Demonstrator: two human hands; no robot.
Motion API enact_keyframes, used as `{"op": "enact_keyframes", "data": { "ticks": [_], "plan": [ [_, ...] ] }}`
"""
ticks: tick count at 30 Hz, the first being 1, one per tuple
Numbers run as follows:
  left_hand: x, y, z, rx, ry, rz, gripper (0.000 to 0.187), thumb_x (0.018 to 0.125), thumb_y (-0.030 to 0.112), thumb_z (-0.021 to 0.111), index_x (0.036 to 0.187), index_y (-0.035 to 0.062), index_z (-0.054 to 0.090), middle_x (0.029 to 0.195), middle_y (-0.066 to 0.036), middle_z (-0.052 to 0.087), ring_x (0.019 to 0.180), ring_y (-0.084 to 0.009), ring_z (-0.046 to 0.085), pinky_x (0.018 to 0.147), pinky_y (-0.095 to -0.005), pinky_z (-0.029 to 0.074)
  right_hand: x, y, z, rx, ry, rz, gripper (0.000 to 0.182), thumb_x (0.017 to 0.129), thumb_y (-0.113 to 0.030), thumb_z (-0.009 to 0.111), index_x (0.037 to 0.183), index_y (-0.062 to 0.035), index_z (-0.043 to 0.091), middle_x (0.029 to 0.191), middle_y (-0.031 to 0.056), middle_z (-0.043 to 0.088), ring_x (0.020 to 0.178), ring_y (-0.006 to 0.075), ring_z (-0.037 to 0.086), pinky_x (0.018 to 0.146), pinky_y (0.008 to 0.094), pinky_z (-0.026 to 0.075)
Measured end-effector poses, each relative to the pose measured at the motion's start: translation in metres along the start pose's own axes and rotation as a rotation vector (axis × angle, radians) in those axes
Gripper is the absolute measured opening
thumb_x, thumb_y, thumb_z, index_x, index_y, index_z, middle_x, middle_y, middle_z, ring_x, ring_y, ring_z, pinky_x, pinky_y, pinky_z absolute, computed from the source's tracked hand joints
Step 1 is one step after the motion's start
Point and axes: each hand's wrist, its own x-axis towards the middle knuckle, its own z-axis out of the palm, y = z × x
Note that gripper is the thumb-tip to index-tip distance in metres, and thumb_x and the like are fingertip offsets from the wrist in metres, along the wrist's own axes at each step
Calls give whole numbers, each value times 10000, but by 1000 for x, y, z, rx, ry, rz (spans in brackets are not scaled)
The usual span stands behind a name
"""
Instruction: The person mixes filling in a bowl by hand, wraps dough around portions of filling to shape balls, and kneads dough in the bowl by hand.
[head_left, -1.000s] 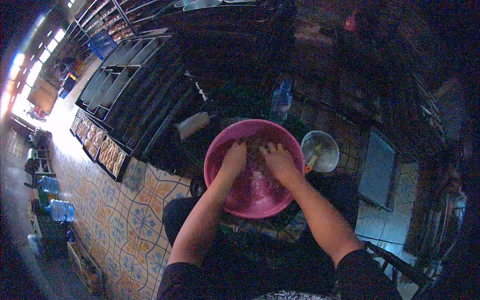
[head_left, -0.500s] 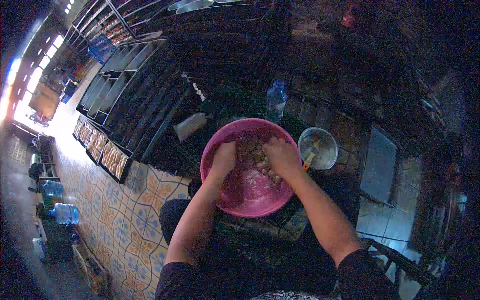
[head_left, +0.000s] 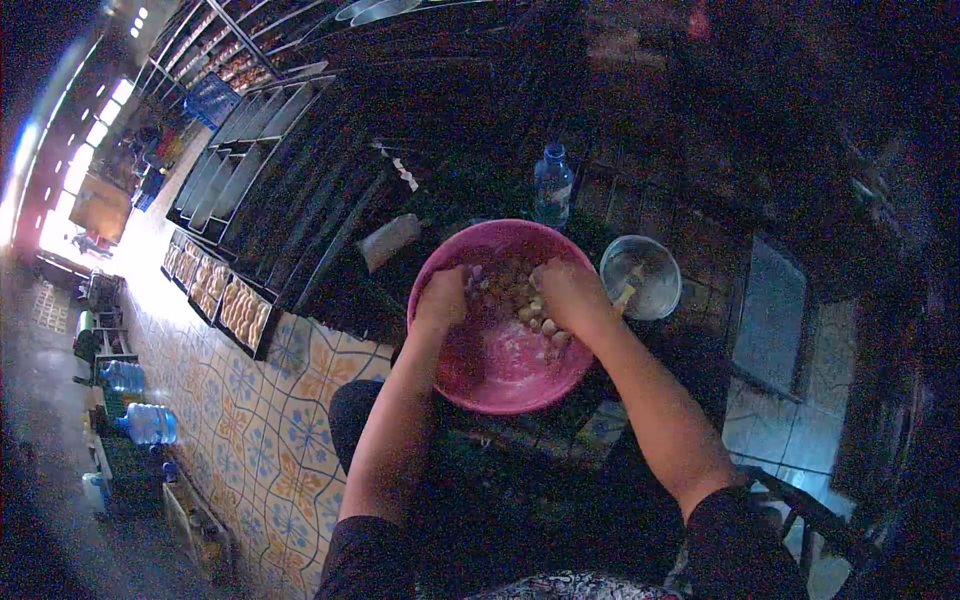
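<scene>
Both hands are inside a pink plastic basin (head_left: 515, 398), which holds many small round brownish and pale lumps (head_left: 510, 285) and has white powder on its near inner side. My left hand (head_left: 443, 298) is at the basin's left, fingers curled in at the edge of the lumps; whatever they close on is hidden. Across from it, my right hand (head_left: 568, 295) reaches over the right rim with its fingers bent round some of the lumps. Paler lumps lie just beneath that hand.
A clear plastic bottle (head_left: 552, 188) stands behind the basin. To the right is a metal bowl (head_left: 650, 278) with a yellowish-handled brush or spatula (head_left: 624, 297). A filled plastic bag (head_left: 390, 242) lies left, near dark racks. Trays of pale shaped pieces (head_left: 243, 313) rest by the tiled floor (head_left: 290, 400).
The whole view has shifted slightly, so the basin sits higher in it. Both hands remain among the lumps, and more pale lumps show under the right hand.
</scene>
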Motion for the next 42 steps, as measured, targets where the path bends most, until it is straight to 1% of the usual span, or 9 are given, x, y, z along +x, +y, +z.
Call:
{"op": "enact_keyframes", "data": {
  "ticks": [7, 9, 12, 18, 27, 29, 33, 40, 42],
  "plan": [
    [-6, 14, 5, 37, 109, -347, 246, 937, 186, 557, 1098, 95, 719, 1046, -221, 709, 944, -356, 712, 777, -469, 567, 7, -15, 25, -50, -35, -98, 334, 845, -62, 602, 1167, -94, 684, 1144, 182, 672, 1079, 366, 661, 869, 490, 559],
    [6, 1, 18, 628, -192, -113, 251, 937, 154, 533, 1090, 133, 731, 991, -180, 726, 901, -312, 728, 734, -444, 584, 12, -27, 42, -156, -3, -145, 359, 848, -51, 600, 1197, -98, 673, 1194, 178, 655, 1113, 366, 645, 884, 496, 553],
    [9, 19, 6, 723, -308, -135, 232, 917, 144, 541, 1047, 133, 733, 937, -140, 729, 871, -293, 732, 740, -455, 584, 23, -35, 72, -60, -2, -178, 369, 903, -91, 548, 1260, -122, 635, 1303, 174, 601, 1151, 367, 622, 897, 514, 546],
    [9, 30, -12, 369, 121, 4, 190, 899, 122, 535, 928, 43, 706, 901, -202, 705, 881, -380, 706, 764, -516, 570, 38, -32, 125, 237, 208, -295, 390, 992, -248, 422, 1340, -165, 576, 1336, 142, 591, 1132, 374, 617, 921, 519, 522],
    [12, 29, -12, 297, -112, -127, 252, 916, 71, 463, 996, 18, 696, 949, -266, 680, 906, -437, 681, 804, -528, 553, 32, -35, 111, 200, -29, -24, 380, 992, -308, 453, 1317, -183, 605, 1400, 151, 565, 1132, 413, 624, 902, 521, 521],
    [16, 12, -3, 244, -77, -89, 252, 914, 76, 469, 996, 9, 699, 952, -269, 681, 923, -431, 682, 816, -522, 555, 44, -19, 124, 248, 37, -274, 366, 976, -318, 478, 1265, -169, 646, 1344, 156, 606, 1096, 423, 640, 931, 521, 505],
    [1, 57, -54, 204, -89, 4, 256, 896, 49, 475, 1013, -12, 694, 1003, -280, 685, 1000, -411, 676, 864, -500, 555, 24, -26, 43, -22, 139, -75, 327, 955, -267, 515, 1206, -132, 676, 1243, 164, 664, 1048, 399, 666, 897, 507, 527],
    [2, 12, 11, 409, -431, 170, 299, 848, -15, 485, 1056, 16, 696, 1048, -232, 704, 1006, -407, 676, 835, -492, 561, 11, 20, 14, 110, 34, -67, 233, 859, -122, 566, 1033, -47, 702, 1013, 212, 712, 954, 403, 688, 819, 488, 554],
    [-10, 19, 30, -106, -173, 130, 300, 899, 56, 499, 1126, 78, 695, 1055, -197, 713, 955, -390, 696, 803, -494, 569, 9, 25, 14, 213, 124, -85, 208, 863, -111, 562, 991, -39, 709, 966, 217, 713, 914, 413, 691, 793, 498, 557]
  ]
}}
